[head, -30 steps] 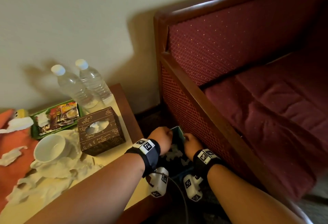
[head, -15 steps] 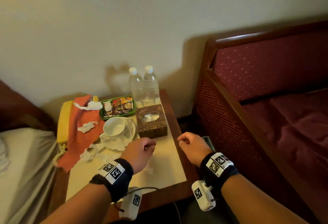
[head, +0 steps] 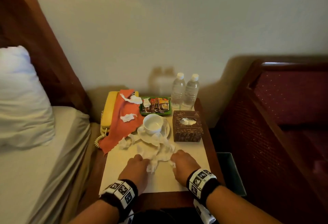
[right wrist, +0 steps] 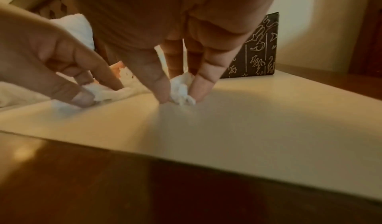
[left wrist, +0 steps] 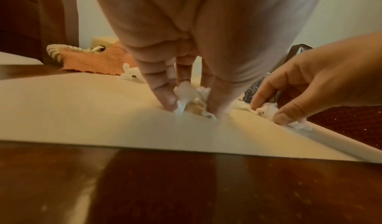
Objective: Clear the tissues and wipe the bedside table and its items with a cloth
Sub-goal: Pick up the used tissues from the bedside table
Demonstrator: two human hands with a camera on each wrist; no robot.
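From the head view, both hands rest on the bedside table (head: 191,154) at the near edge of the crumpled tissues (head: 156,150), which trail back to the cup (head: 153,123). Left wrist view — the left hand (left wrist: 186,64) pinches a wad between thumb and fingertips. Right wrist view — the right hand (right wrist: 175,56) pinches another wad.

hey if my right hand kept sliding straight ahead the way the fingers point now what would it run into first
Most likely the loose crumpled tissues just past your right hand, which already pinches one wad. Beyond them stands the brown tissue box, slightly to the right. Depth is hard to judge, so the saucer could come first.
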